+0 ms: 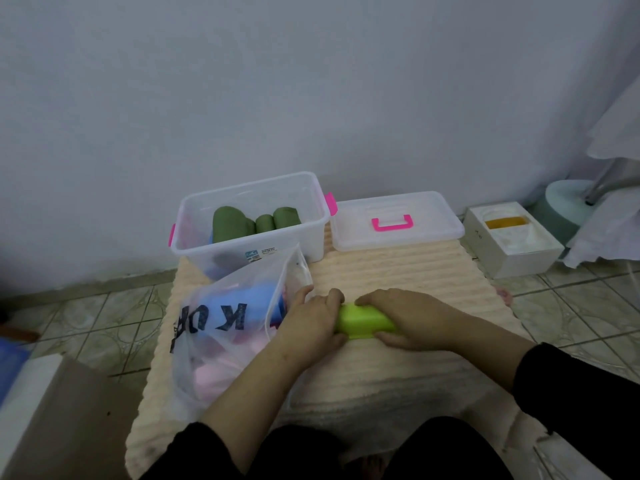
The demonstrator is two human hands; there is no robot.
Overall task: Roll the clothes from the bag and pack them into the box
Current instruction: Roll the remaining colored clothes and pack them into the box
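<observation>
A: What takes up the most room?

B: A cream ribbed mat [398,271] spread over the tiled floor [104,317], running up to the pale wall [277,81]. Everything for the task sits on it

A: And next in size?

B: The clear plastic bag [228,327] on the left part of the mat, with dark lettering on it and blue and pink clothes showing through. Behind it, against the wall, stands the clear box [249,216] with pink latches; three dark green rolls [256,221] stand upright inside it. Just to the right of the box lies its lid [394,221], flat on the mat, with a pink handle on top. Further right, off the mat, is a small white box [512,240]

A: What about the hands?

B: Both are on a lime green roll [365,320] lying on the mat just right of the bag. The left hand [311,320] curls over its left end, fingers wrapped on top. The right hand [408,317] grips the right end, fingers over the top and thumb underneath near the person. Both arms wear black sleeves [568,382]

A: Smallest thing?

B: That green roll, mostly covered by the two hands
</observation>
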